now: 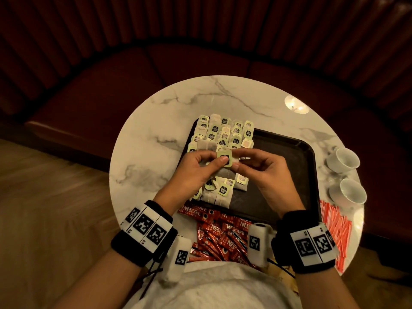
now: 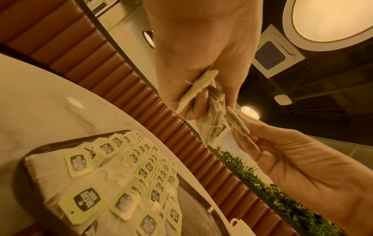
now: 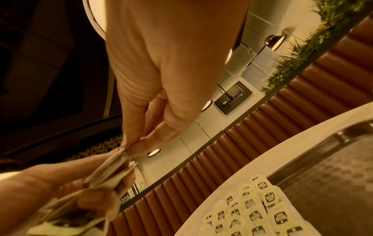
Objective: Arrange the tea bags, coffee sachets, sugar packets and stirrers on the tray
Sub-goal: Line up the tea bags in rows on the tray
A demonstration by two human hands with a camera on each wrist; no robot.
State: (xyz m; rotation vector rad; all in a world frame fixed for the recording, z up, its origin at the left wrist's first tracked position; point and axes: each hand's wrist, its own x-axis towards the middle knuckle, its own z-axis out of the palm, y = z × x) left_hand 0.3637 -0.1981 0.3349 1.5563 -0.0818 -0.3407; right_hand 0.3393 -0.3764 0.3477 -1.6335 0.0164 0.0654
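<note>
Both hands are raised above the left half of a dark tray point(image 1: 296, 152). My left hand point(image 1: 196, 172) grips a small bunch of tea bags point(image 1: 225, 159) with pale green tags; the bunch point(image 2: 212, 115) hangs between my fingers. My right hand point(image 1: 260, 172) pinches the edge of one tea bag point(image 2: 238, 123) at the bunch's right side, the same tea bag point(image 3: 117, 159) seen from the right wrist. Several tea bags point(image 1: 223, 132) lie in rows on the tray's left part. Red coffee sachets point(image 1: 220, 237) are heaped on the table near me. Orange-red packets point(image 1: 334, 224) lie at the right.
The round marble table point(image 1: 156, 121) holds two white cups point(image 1: 345, 159) on saucers at the right edge. The tray's right half point(image 1: 285, 166) shows bare dark floor. A curved brown padded bench point(image 1: 111, 85) rings the table's far side.
</note>
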